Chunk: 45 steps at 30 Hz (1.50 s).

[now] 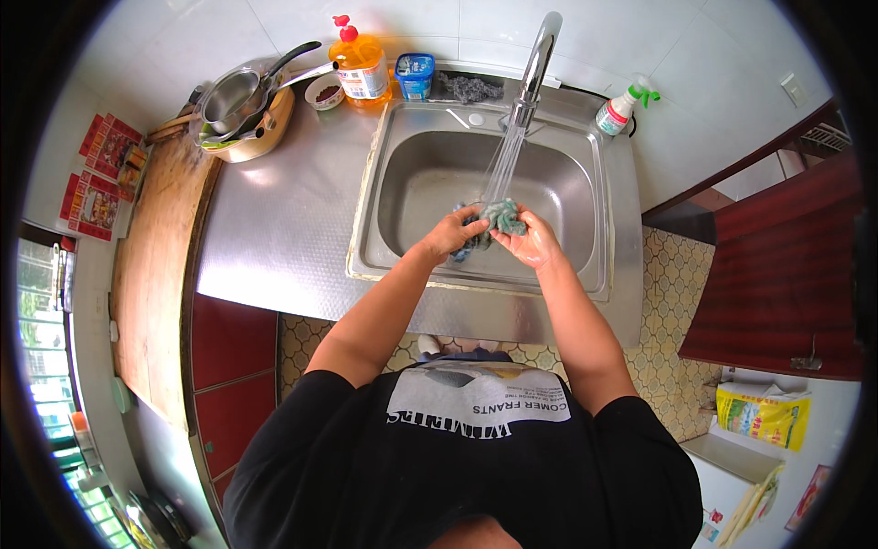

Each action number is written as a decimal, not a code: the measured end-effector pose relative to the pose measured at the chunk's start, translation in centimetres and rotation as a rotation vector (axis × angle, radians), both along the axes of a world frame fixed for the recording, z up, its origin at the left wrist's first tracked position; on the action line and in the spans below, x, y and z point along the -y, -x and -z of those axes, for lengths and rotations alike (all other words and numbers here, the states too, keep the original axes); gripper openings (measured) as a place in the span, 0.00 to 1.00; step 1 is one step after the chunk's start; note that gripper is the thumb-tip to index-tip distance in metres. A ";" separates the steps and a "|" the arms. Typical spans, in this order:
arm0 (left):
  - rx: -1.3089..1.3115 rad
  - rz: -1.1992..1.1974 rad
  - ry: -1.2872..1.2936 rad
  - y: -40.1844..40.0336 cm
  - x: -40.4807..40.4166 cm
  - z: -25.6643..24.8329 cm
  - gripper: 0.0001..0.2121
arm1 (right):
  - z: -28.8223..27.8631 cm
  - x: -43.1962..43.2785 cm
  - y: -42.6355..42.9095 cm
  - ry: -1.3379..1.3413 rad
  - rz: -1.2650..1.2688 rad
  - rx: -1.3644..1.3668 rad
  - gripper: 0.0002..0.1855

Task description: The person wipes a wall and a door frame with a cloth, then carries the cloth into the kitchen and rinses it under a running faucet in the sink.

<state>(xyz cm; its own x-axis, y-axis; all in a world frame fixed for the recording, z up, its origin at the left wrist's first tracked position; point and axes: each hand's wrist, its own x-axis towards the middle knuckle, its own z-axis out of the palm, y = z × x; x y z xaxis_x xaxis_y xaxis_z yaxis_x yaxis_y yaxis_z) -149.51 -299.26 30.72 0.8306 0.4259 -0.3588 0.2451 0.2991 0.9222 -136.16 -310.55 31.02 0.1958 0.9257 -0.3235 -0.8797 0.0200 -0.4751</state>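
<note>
A wet cloth [501, 217], green and grey with a bluish part, is bunched up between my two hands over the stainless steel sink [425, 178]. Water runs onto it in several thin streams from the chrome faucet [532, 75]. My left hand [453, 235] grips the cloth from the left, thumb on top. On the other side, my right hand [531, 240] holds its right end between thumb and fingers, with the wet palm turned up. Part of the cloth's bluish end is hidden behind my left fingers.
Behind the sink stand a pump bottle of orange liquid [361, 72], a blue tub [414, 75], a dark mesh scourer [470, 88] and a spray bottle [621, 113]. Stacked pans [236, 103] and a small bowl [324, 92] sit left. A dark red door [775, 267] is at right.
</note>
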 end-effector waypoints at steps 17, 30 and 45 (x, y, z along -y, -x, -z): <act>-0.160 -0.448 -0.530 1.7 -2.5 2.9 0.08 | -0.5 -1.4 -3.1 0.503 0.083 0.675 0.10; -0.213 -0.506 -0.326 3.4 -2.5 4.7 0.11 | -2.9 -2.4 -3.7 0.303 0.195 0.369 0.08; 0.035 0.210 -0.577 -2.9 -2.6 -3.8 0.23 | -2.9 -2.8 -3.0 0.256 -0.008 0.577 0.08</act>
